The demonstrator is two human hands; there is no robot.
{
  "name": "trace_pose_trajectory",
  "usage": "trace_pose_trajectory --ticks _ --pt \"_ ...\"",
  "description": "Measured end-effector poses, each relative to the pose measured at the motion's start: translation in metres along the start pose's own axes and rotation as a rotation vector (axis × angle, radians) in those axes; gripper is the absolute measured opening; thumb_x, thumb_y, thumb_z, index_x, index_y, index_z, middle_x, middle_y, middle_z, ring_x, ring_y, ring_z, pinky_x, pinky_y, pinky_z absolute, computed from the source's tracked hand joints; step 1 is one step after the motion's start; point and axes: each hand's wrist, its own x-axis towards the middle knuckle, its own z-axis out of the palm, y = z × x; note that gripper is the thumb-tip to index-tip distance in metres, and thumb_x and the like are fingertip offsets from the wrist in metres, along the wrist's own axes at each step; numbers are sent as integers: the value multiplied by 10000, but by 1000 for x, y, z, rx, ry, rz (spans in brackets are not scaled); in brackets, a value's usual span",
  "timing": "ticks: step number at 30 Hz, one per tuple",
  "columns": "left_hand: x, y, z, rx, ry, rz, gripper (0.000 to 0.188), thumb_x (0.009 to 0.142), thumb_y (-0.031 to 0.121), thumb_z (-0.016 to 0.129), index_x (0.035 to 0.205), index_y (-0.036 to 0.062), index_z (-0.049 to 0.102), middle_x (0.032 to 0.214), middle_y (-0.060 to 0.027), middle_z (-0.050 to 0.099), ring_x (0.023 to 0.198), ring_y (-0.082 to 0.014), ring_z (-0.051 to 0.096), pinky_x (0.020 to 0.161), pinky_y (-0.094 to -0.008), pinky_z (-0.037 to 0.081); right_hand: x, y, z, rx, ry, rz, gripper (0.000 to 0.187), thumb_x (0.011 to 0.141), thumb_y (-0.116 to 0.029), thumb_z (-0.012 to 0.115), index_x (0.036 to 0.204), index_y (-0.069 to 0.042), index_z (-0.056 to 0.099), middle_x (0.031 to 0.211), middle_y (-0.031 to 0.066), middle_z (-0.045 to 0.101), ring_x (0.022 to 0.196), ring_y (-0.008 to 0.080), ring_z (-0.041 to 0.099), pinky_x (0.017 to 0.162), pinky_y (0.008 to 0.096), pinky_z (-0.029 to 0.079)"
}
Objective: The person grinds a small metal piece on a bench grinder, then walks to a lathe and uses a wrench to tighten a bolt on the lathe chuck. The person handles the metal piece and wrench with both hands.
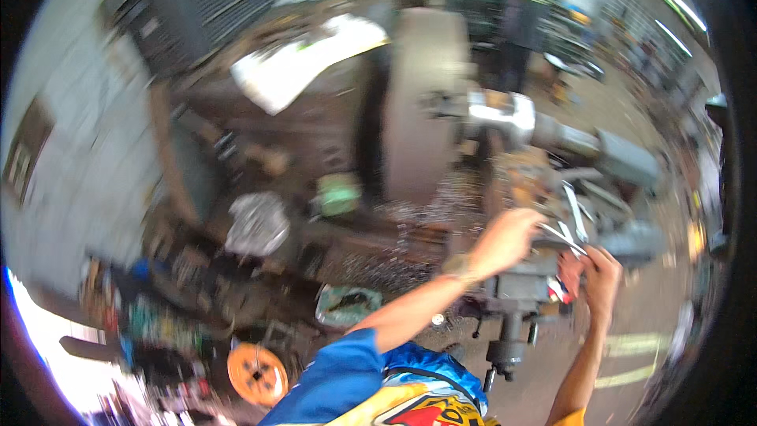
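My left hand (509,238), coming in over the machine, is closed on one end of a thin silvery metal tool (561,237). The far right end of this tool meets the closed fingers of my right hand (602,270). Blur hides the tool's exact kind. Just beyond it, a flat silvery spanner (575,209) lies on the machine's carriage. Beneath my hands is the dark tool slide (516,287), with a handwheel shaft (509,341) pointing toward me. A red and white item (563,282) shows beside my right hand.
A large lathe has a broad disc (424,110) and a shiny metal cylinder (505,116) beside it. Metal chips (422,225) cover the bed. A green box (339,193), a clear plastic bag (258,223) and an orange spool (257,373) lie leftward. A person (524,24) stands far back.
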Motion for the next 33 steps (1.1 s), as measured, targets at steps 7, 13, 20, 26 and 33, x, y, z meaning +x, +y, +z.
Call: trace_pose_trajectory --ticks 7,13,20,26,33 --pt "-18 -18 29 -3 262 -149 69 778 10 624 835 -4 659 833 -197 643 865 -408 651 750 -503 513 22 73 11 -40 -286 66 186 978 -80 616 1060 85 646 786 52 531 737 137 476 650 293 395" --pt "-10 -19 51 69 392 -253 41 705 9 675 691 -24 694 743 -252 667 756 -415 702 645 -483 565 50 110 4 -21 -458 79 302 1047 -220 579 1183 47 619 927 -25 578 787 48 451 650 218 361" --pt "0 -11 70 119 457 -389 113 738 65 662 708 -24 726 728 -236 672 752 -361 709 688 -452 571 73 143 3 -19 -470 65 308 1054 -230 567 1185 47 600 912 -23 537 791 65 445 668 223 368" --pt "6 -16 72 177 325 -414 63 737 48 684 758 2 722 800 -182 687 791 -325 697 692 -410 557 85 163 13 38 -457 11 301 1049 -226 577 1143 59 595 952 -1 546 828 75 458 716 235 389" --pt "3 -24 81 151 358 -396 86 738 18 654 819 -7 673 852 -189 641 848 -349 657 724 -449 532 65 115 24 92 -481 -147 311 1051 -213 540 837 6 492 726 -23 384 664 67 338 564 274 272"
